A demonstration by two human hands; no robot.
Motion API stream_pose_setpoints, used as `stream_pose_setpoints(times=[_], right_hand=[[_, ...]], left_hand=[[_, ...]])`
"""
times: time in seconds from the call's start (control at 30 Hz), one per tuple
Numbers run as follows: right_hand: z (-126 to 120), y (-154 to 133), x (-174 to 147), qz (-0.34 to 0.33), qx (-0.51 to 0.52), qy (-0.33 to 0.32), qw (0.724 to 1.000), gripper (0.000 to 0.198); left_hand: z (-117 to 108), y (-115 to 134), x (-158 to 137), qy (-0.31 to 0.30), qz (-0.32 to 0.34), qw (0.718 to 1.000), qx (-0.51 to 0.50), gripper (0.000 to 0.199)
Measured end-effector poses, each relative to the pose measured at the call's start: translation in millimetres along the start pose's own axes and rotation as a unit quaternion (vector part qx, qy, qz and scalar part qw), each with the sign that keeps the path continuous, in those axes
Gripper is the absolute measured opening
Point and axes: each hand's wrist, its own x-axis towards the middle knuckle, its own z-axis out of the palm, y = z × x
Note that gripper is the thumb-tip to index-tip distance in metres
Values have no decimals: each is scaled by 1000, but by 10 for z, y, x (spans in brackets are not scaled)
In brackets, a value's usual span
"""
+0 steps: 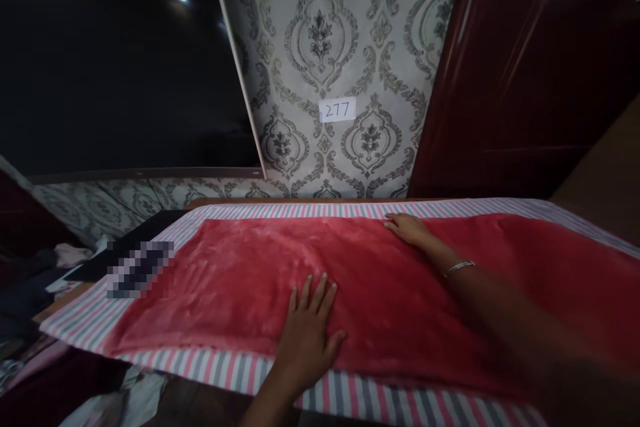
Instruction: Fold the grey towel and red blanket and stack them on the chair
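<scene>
A red plush blanket (pixel 370 287) lies spread over a cloth with pink, grey and white stripes (pixel 220 368). Near the blanket's front edge, my left hand (pixel 311 330) rests flat on it with the fingers spread. My right hand (pixel 407 228) reaches across to the far edge, palm down, with its fingers stretched out on the fabric. A thin bracelet (pixel 459 268) circles my right wrist. Faint creases and lighter smears show in the pile on the left part of the blanket.
A large dark television screen (pixel 125 67) hangs at the left. Behind the table, patterned wallpaper (pixel 320 33) carries a paper label reading 277 (pixel 337 109). At right stands a dark red glossy panel (pixel 520 73). A blurred-out item (pixel 140 270) and heaped clothes (pixel 30 293) lie at the left.
</scene>
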Motion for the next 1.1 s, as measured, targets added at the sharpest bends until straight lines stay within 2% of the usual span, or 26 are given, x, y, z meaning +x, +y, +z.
stream_pose_setpoints(times=[0.13,0.23,0.33,0.47,0.67,0.77,0.83,0.9,0.97,1.03,1.1], right_hand=[[-4,147,138,-6,-1,-12,1000,25],[10,237,216,4,1,1,1000,23],[66,284,231,21,1,-13,1000,20],[104,257,185,41,-13,-38,998,22],[-9,120,158,70,-55,-61,994,26],[-98,-35,152,86,-76,-68,991,29],[-141,-223,96,85,-88,-48,991,35],[-138,-469,-30,46,-98,-6,994,45],[-78,-724,-212,-24,-95,19,995,53],[22,-920,-398,-88,-83,6,993,56],[121,-1013,-537,-97,-72,-28,992,56]], left_hand=[[-27,5,-15,-25,-12,1000,-10,79],[-4,-15,-27,-33,-16,999,-14,78],[20,-32,-34,-28,-13,999,-18,78],[5,-12,-36,-31,-16,999,-17,76],[-90,65,-38,-47,-18,998,-28,74],[-132,100,-33,-58,-23,998,-31,72],[-143,116,-32,-53,-23,998,-33,73],[-137,125,-41,-37,-20,999,-33,72],[-120,129,-59,-14,-12,999,-30,69],[-98,131,-80,5,3,1000,-28,63],[-76,135,-91,16,10,999,-31,57]])
